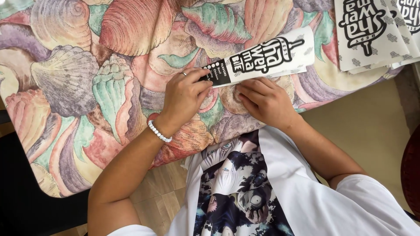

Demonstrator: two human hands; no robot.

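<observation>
A long white paper sleeve with black lettering and a black end lies flat on the table, slanting up to the right. My left hand, with a ring and a white bead bracelet, pinches the sleeve's black near end between fingers and thumb. My right hand rests just below the sleeve, its fingers curled against the lower edge near the middle. Whether the right hand grips the paper or only presses on it is unclear.
The table wears a cloth printed with large pastel seashells. A stack of similar white printed paper sleeves lies at the upper right corner. Beige floor shows on the right, wooden floor below the table's near edge. A dark chair edge sits at far right.
</observation>
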